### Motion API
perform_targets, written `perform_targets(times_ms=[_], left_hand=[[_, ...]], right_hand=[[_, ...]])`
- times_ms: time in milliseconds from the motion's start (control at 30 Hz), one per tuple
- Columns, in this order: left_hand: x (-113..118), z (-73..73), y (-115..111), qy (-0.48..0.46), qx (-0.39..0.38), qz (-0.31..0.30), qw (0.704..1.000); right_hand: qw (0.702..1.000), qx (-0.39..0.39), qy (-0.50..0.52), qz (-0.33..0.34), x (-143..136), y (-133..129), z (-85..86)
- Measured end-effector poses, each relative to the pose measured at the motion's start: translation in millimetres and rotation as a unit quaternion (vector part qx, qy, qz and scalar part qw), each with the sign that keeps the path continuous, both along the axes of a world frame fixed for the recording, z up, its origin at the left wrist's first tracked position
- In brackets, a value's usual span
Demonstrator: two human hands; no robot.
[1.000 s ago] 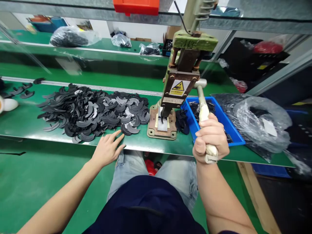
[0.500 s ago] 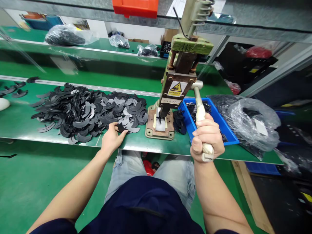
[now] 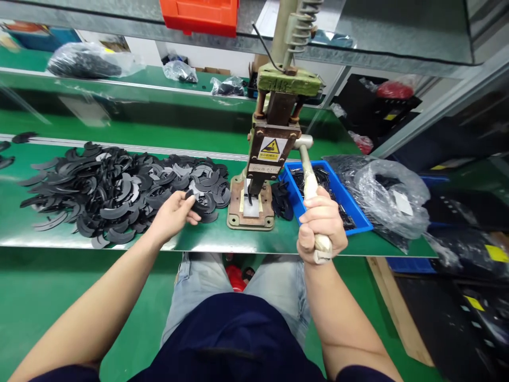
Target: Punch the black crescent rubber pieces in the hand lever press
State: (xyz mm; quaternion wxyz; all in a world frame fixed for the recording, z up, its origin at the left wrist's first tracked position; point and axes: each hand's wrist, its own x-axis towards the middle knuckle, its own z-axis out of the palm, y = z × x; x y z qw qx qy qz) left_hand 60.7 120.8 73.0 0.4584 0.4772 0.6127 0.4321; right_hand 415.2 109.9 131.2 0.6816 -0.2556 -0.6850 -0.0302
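Observation:
My left hand pinches a black curved piece at the right end of a wide pile of black and grey curved pieces. My right hand is wrapped round the wrapped lever of a green and brown hand press. Under the ram, a small dark part rests on the light block of the press base.
Right of the press stand a few dark pieces, a blue bin of small black parts and a clear plastic bag. Bags lie on the back shelf. An orange bin hangs above.
The whole view has shifted, with press and bin now further left in it. My left hand has turned slightly, its piece raised off the pile's edge. My right hand keeps hold of the lever.

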Motion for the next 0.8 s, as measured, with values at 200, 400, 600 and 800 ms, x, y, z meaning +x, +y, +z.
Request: perform_targets(times_ms=[200, 400, 600, 800], left_hand=[[52, -6.6, 54, -0.006, 0.011, -0.133, 0.991], [84, -13.9, 84, 0.021, 0.005, -0.167, 0.986], [92, -16.1, 98, 0.019, -0.022, -0.198, 0.980], [87, -15.8, 106, 0.040, -0.026, -0.214, 0.976]], right_hand=[[1.000, -0.002, -0.008, 0.003, 2, -1, 1.3], [1.000, -0.009, -0.005, 0.001, 1, -1, 1.6], [1.000, 0.004, -0.001, -0.009, 0, 0, 1.4], [1.000, -0.002, -0.005, -0.007, 1, -1, 2.2]])
